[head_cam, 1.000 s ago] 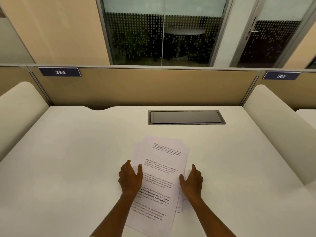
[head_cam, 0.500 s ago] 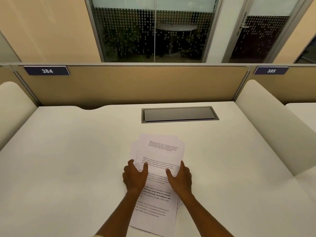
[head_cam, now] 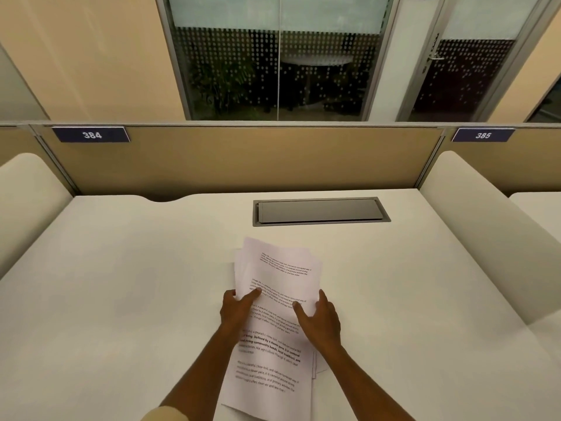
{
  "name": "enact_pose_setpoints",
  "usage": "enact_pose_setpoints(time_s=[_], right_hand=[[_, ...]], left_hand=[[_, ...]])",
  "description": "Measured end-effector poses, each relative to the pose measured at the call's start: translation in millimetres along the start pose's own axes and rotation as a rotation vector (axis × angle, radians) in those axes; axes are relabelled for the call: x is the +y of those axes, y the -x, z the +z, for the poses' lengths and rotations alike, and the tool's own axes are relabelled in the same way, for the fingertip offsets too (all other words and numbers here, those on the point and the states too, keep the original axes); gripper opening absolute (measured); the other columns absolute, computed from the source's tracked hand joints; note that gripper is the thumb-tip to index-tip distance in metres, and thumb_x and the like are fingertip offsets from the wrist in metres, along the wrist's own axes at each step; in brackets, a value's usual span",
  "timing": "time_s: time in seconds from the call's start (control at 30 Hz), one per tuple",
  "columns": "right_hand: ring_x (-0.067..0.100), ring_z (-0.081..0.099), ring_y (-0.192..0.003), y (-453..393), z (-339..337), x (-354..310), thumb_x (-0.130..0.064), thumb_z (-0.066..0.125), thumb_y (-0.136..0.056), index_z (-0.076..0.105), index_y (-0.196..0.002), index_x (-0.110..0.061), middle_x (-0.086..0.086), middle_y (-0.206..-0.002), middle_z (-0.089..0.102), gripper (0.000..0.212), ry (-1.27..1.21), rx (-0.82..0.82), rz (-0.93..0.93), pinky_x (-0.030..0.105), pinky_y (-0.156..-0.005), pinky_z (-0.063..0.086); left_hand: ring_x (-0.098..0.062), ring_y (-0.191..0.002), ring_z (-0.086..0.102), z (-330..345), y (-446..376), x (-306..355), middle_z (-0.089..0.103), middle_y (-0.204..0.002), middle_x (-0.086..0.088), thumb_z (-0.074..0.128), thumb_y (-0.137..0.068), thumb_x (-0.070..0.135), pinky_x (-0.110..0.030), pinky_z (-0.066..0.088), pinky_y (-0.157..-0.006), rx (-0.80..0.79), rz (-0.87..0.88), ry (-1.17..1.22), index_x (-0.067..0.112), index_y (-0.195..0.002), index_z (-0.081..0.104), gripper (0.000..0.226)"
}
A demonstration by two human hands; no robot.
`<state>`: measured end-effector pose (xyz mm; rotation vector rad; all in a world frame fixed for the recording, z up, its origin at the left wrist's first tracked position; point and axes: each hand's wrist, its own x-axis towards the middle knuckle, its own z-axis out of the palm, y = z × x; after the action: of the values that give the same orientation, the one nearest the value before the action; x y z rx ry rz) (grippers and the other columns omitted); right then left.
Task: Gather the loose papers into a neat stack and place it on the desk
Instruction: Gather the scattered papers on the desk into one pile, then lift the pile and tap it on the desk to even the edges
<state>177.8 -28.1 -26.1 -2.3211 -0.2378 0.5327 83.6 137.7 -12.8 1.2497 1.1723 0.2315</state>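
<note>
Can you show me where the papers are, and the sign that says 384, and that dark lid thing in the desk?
papers (head_cam: 282, 268): head view, on the top printed sheet.
384 sign (head_cam: 92, 135): head view, on its white number.
dark lid (head_cam: 318, 210): head view, on the middle of the flat cover.

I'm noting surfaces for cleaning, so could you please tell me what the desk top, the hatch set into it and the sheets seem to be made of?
The desk top looks like matte off-white laminate: smooth, even, without glare. The hatch seems to be brushed grey metal, given its dull sheen, though coated plastic is possible. The sheets are thin white printed paper, bending at their fanned edges.
</note>
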Motion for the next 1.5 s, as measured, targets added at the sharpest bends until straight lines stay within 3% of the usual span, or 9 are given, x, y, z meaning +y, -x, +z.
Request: enact_pose_setpoints(time_s=[0.3, 0.5, 0.6, 0.67, 0.83, 1.03, 1.3, 1.37, 1.5], right_hand=[[0.023, 0.054, -0.124, -4.3, -4.6, 1.9, -0.056, 0.066, -0.082, 0.027, -0.15, -0.019, 0.005, -0.139, 0.053, 0.086, -0.082, -0.043, 0.008, 0.039, -0.103, 0.047], [0.022, 0.056, -0.121, -3.6, -4.7, 2.8, -0.048, 0.071, -0.081, 0.03, -0.148, -0.018, 0.006, -0.138, 0.054, 0.084, -0.121, -0.034, 0.005, 0.035, -0.1, 0.047], [0.021, 0.058, -0.117, -3.9, -5.8, 2.3, -0.045, 0.072, -0.081, 0.031, -0.148, -0.017, 0.006, -0.138, 0.055, 0.083, -0.12, -0.039, 0.003, 0.034, -0.099, 0.047], [0.021, 0.059, -0.116, -4.7, -6.2, 2.7, -0.043, 0.072, -0.082, 0.031, -0.149, -0.017, 0.007, -0.139, 0.054, 0.083, -0.133, -0.049, 0.006, 0.033, -0.098, 0.048], [0.022, 0.059, -0.116, -8.0, -8.4, 7.0, -0.038, 0.074, -0.082, 0.03, -0.149, -0.017, 0.007, -0.138, 0.054, 0.083, -0.185, -0.086, 0.016, 0.03, -0.096, 0.048], [0.019, 0.058, -0.107, -12.0, -15.7, 13.1, -0.031, 0.076, -0.081, 0.028, -0.15, -0.017, 0.008, -0.137, 0.053, 0.086, -0.281, -0.093, 0.055, 0.031, -0.093, 0.047], [0.029, 0.051, -0.129, -22.6, -24.7, 10.9, -0.033, 0.085, -0.071, 0.014, -0.153, -0.018, 0.01, -0.145, 0.049, 0.109, -0.511, -0.137, 0.102, 0.045, -0.107, 0.044], [0.028, 0.055, -0.124, -25.8, -27.8, 7.2, -0.03, 0.087, -0.069, 0.024, -0.148, -0.018, 0.008, -0.138, 0.055, 0.102, -0.605, -0.183, 0.073, 0.049, -0.105, 0.047], [0.024, 0.068, -0.105, -34.2, -38.3, -8.1, -0.016, 0.086, -0.07, 0.058, -0.118, -0.016, 0.009, -0.122, 0.068, 0.055, -0.712, -0.183, 0.023, 0.044, -0.092, 0.056]], left_hand=[[-0.036, -0.093, 0.073, -3.3, 1.1, 12.8, 0.071, -0.113, -0.019, 0.086, -0.068, 0.016, -0.053, 0.059, -0.082, -0.25, -0.057, 0.2, 0.005, -0.122, 0.051, 0.065], [-0.041, -0.105, 0.063, -26.6, -14.4, 32.4, 0.054, -0.131, -0.023, 0.085, -0.07, 0.007, -0.053, 0.055, -0.086, -0.049, -0.098, 0.07, -0.001, -0.136, 0.038, 0.082], [-0.038, -0.063, 0.071, -38.1, -17.5, 31.4, 0.068, -0.108, -0.032, 0.082, -0.067, -0.004, -0.041, 0.058, -0.058, -0.042, -0.152, 0.013, -0.01, -0.08, 0.066, 0.022], [-0.039, -0.052, 0.07, -40.9, -18.6, 26.0, 0.069, -0.097, -0.036, 0.08, -0.065, -0.01, -0.038, 0.057, -0.048, -0.078, -0.158, -0.021, -0.007, -0.061, 0.07, 0.011], [-0.039, -0.097, 0.067, -30.2, -7.6, 20.8, 0.067, -0.112, -0.023, 0.073, -0.075, 0.003, -0.047, 0.057, -0.089, -0.03, -0.01, -0.409, -0.004, -0.111, 0.063, 0.038], [-0.037, -0.111, 0.061, -29.3, -0.1, 16.8, 0.059, -0.129, -0.016, 0.06, -0.088, 0.005, -0.049, 0.053, -0.096, -0.092, 0.234, -0.448, 0.006, -0.126, 0.057, 0.038], [-0.041, -0.111, 0.062, -36.1, 5.5, 23.1, 0.061, -0.128, -0.019, 0.059, -0.093, 0.006, -0.058, 0.052, -0.095, -0.233, 0.344, -0.248, 0.005, -0.131, 0.052, 0.039], [-0.04, -0.108, 0.064, -35.4, 8.2, 27.1, 0.063, -0.125, -0.018, 0.059, -0.093, 0.005, -0.058, 0.053, -0.093, -0.268, 0.361, -0.2, 0.005, -0.129, 0.053, 0.037], [-0.035, -0.099, 0.069, -33.4, 9.1, 37.9, 0.066, -0.121, -0.014, 0.059, -0.093, 0.008, -0.052, 0.059, -0.085, -0.272, 0.38, -0.142, 0.009, -0.126, 0.055, 0.034]])
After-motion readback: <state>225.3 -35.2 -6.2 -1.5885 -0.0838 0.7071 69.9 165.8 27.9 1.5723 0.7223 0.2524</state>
